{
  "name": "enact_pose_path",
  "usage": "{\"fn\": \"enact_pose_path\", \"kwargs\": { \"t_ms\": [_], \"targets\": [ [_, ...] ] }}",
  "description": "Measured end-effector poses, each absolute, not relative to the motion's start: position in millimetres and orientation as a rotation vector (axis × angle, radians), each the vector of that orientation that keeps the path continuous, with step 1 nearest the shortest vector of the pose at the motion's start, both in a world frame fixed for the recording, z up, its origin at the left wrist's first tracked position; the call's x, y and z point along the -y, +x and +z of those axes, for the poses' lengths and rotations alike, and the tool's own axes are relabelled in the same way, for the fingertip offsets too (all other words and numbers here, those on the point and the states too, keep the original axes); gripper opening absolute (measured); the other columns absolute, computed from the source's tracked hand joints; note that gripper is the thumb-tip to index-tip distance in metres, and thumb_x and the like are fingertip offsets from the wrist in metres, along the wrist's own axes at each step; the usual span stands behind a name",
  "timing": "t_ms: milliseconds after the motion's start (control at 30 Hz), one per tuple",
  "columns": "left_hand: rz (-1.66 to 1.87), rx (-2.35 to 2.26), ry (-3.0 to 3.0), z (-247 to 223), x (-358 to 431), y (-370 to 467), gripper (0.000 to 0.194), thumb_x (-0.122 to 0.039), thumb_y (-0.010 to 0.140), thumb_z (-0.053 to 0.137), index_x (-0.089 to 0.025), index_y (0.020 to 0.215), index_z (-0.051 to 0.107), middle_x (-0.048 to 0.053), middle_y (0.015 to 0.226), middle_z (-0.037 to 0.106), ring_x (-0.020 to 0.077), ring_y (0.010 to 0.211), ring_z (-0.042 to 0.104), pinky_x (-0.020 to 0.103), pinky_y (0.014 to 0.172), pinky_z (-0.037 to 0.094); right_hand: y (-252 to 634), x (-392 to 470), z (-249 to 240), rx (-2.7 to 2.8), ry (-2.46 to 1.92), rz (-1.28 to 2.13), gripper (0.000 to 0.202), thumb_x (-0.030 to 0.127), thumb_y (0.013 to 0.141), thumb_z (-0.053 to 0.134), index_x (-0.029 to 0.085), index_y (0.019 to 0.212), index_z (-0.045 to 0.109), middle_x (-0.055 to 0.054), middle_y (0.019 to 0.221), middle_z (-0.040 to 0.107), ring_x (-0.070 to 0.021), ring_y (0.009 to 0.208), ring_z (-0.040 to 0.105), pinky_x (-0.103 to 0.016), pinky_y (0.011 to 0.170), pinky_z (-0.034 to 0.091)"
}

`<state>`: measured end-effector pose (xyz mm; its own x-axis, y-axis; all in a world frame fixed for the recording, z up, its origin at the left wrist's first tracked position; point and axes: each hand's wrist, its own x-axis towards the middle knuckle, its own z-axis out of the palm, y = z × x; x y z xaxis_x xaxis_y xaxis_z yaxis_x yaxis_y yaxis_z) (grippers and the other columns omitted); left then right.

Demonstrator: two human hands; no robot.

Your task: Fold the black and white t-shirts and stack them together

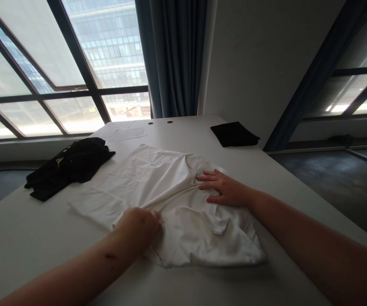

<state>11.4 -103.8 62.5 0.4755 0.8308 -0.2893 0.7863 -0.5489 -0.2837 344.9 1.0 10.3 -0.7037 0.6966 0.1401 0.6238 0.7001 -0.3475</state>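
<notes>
Garment (157,174), white and rumpled, lies on the tabletop (27,242); the left hand (140,227) is closed on its cloth, the right hand (220,188) rests on it, fingers spread.

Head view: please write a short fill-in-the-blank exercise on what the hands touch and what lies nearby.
1. The left hand and the right hand both touch a garment coloured ____.
2. The hand with its fingers spread on the fabric is the ____ one.
3. The dark clothing with a small yellow mark lies on the table's ____ side.
4. Beside the window hangs a dark blue ____.

Missing words: white; right; left; curtain.
</notes>
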Motion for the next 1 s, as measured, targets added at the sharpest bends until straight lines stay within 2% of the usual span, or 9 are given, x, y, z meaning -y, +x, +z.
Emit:
{"fn": "enact_pose_path", "kwargs": {
  "t_ms": [133, 233, 300, 400, 533, 633, 767, 867, 1000],
  "targets": [
    [0.576, 1.277, -2.679, 68.2, 123.7, 20.5, 0.033, -0.029, 0.105, 0.05, -0.013, 0.096, 0.077, 0.015, 0.069, 0.072, 0.0337, 0.067, 0.075, 0.042, 0.059, 0.056, 369.9, -15.3, 2.5, 2.556, -1.272, 0.175, 0.037, 0.047, 0.091, 0.073, 0.032, 0.125, 0.078, -0.008, 0.162, 0.05, -0.0404, 0.155, 0.032, -0.066, 0.124, 0.023],
    [0.427, 1.122, -2.942, 83.3, 130.0, 18.8, 0.032, -0.037, 0.104, 0.053, -0.017, 0.097, 0.076, 0.011, 0.072, 0.075, 0.0302, 0.068, 0.076, 0.04, 0.064, 0.058, 391.6, -26.8, -3.0, 2.459, -1.485, -0.023, 0.037, 0.044, 0.093, 0.069, 0.034, 0.128, 0.077, -0.008, 0.159, 0.053, -0.0402, 0.153, 0.035, -0.064, 0.121, 0.028],
    [0.245, 0.955, -3.244, 91.9, 125.3, 12.7, 0.025, -0.038, 0.102, 0.057, -0.023, 0.108, 0.076, 0.006, 0.085, 0.08, 0.0244, 0.077, 0.077, 0.034, 0.073, 0.059, 401.9, -31.0, -3.9, 2.397, -1.652, -0.154, 0.04, 0.044, 0.095, 0.066, 0.033, 0.132, 0.075, -0.01, 0.158, 0.053, -0.0405, 0.151, 0.037, -0.064, 0.118, 0.033],
    [-0.027, 0.838, -3.475, 91.9, 104.5, -1.2, 0.023, -0.034, 0.102, 0.059, -0.031, 0.119, 0.073, 0.001, 0.121, 0.079, 0.0189, 0.102, 0.077, 0.029, 0.091, 0.058, 403.7, -28.1, 1.0, 2.361, -1.839, -0.356, 0.041, 0.043, 0.097, 0.062, 0.034, 0.136, 0.072, -0.012, 0.16, 0.05, -0.0416, 0.151, 0.036, -0.068, 0.114, 0.033],
    [-0.222, 1.179, -3.135, 63.9, 58.3, -29.0, 0.028, -0.036, 0.103, 0.053, -0.028, 0.122, 0.072, 0.004, 0.143, 0.068, 0.0255, 0.125, 0.067, 0.041, 0.107, 0.054, 374.8, -5.8, 20.9, 2.367, -1.898, -0.584, 0.04, 0.031, 0.098, 0.058, 0.025, 0.135, 0.071, -0.017, 0.158, 0.051, -0.0414, 0.145, 0.042, -0.066, 0.112, 0.035],
    [-0.344, 1.281, -2.902, 32.8, 19.6, -57.2, 0.041, -0.039, 0.102, 0.051, -0.023, 0.138, 0.064, 0.01, 0.155, 0.057, 0.0303, 0.143, 0.053, 0.05, 0.119, 0.044, 336.8, 20.6, 40.6, 2.467, -1.875, -0.477, 0.037, 0.028, 0.101, 0.053, 0.017, 0.13, 0.072, -0.02, 0.135, 0.066, -0.0359, 0.121, 0.061, -0.05, 0.099, 0.048],
    [-0.299, 1.517, -2.793, 1.4, -16.5, -87.3, 0.064, -0.049, 0.103, 0.046, -0.018, 0.158, 0.046, 0.015, 0.166, 0.043, 0.0324, 0.154, 0.039, 0.052, 0.126, 0.033, 288.6, 57.0, 48.7, 2.58, -1.783, -0.027, 0.039, 0.037, 0.106, 0.047, 0.019, 0.131, 0.071, -0.015, 0.116, 0.072, -0.029, 0.102, 0.069, -0.039, 0.088, 0.052],
    [-0.239, 1.636, -2.773, -5.9, -23.7, -92.8, 0.071, -0.055, 0.103, 0.041, -0.015, 0.162, 0.039, 0.014, 0.168, 0.04, 0.0298, 0.156, 0.036, 0.047, 0.129, 0.029, 270.2, 71.2, 31.8, 2.587, -1.612, 0.118, 0.05, 0.053, 0.102, 0.056, 0.021, 0.138, 0.07, -0.02, 0.13, 0.068, -0.0351, 0.116, 0.064, -0.046, 0.098, 0.051],
    [-0.117, 1.718, -2.72, -3.0, -21.2, -87.7, 0.067, -0.056, 0.105, 0.035, -0.023, 0.164, 0.038, 0.007, 0.173, 0.032, 0.0287, 0.16, 0.026, 0.052, 0.13, 0.021, 271.1, 62.5, 4.0, 2.553, -1.449, 0.188, 0.067, 0.061, 0.097, 0.06, 0.024, 0.153, 0.059, -0.022, 0.155, 0.051, -0.0427, 0.141, 0.045, -0.061, 0.118, 0.034]
  ]
}}
